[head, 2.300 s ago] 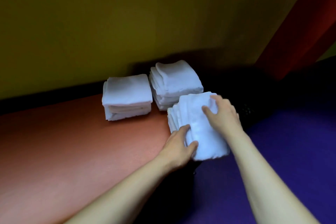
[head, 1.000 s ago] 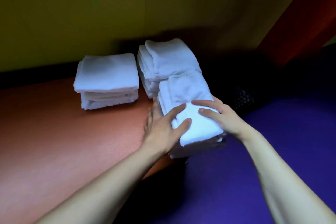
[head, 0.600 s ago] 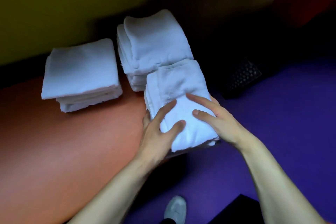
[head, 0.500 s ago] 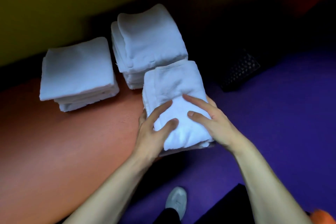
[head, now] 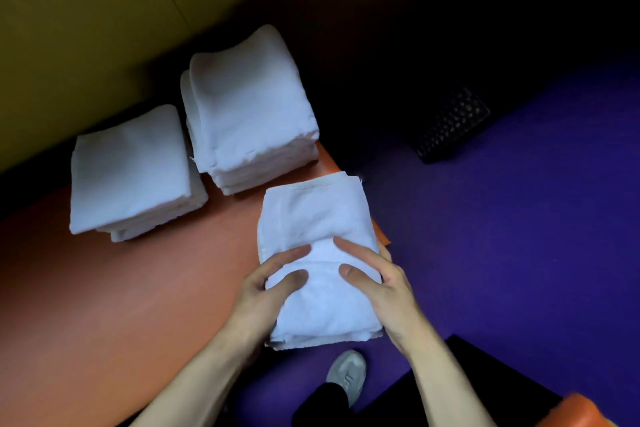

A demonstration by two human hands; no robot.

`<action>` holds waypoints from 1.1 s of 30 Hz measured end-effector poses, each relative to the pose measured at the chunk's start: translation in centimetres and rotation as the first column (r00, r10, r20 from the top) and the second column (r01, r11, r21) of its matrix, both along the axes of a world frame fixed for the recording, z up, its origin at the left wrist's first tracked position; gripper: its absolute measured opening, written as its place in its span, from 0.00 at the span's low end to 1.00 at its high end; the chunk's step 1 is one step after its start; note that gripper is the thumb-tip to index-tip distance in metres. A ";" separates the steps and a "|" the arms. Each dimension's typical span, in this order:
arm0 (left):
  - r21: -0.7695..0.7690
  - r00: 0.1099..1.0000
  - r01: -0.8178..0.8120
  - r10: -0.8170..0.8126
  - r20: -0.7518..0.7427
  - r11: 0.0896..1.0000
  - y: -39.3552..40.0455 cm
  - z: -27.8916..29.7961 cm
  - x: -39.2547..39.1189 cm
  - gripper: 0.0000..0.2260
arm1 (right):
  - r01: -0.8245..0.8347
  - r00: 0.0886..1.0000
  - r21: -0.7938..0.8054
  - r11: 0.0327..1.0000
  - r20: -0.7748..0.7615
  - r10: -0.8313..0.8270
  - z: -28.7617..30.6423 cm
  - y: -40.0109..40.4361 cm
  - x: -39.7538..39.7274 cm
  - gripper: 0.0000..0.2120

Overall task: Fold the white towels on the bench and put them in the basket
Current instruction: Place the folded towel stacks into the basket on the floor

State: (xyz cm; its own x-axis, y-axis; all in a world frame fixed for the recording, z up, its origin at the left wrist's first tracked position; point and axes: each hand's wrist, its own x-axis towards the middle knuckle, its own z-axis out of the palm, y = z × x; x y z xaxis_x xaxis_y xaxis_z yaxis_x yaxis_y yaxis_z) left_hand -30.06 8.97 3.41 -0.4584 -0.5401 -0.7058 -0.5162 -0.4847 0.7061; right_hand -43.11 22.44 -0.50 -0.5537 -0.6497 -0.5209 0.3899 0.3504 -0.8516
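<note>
Gym or spa changing area — padded orange bench (head: 104,305), purple floor (head: 519,253), stacked white towels (head: 249,107), olive wall (head: 86,28)

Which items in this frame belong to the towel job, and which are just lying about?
Part of the job:
- held stack, gripped by left hand and right hand
- left stack
- tall stack
- bench
- black basket, on the floor

Just there:
- shoe
- purple floor
- yellow wall

no readable text, labels, brands, numbers or signs anywhere in view, towels plain white, shoe marking too blurred to make out
</note>
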 end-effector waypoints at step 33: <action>-0.493 0.939 0.074 -0.226 -0.258 0.867 5.7 11.3 -45.4 0.24 | 0.048 0.998 -0.018 0.999 0.038 -0.047 13.5 4.4 -46.8 0.18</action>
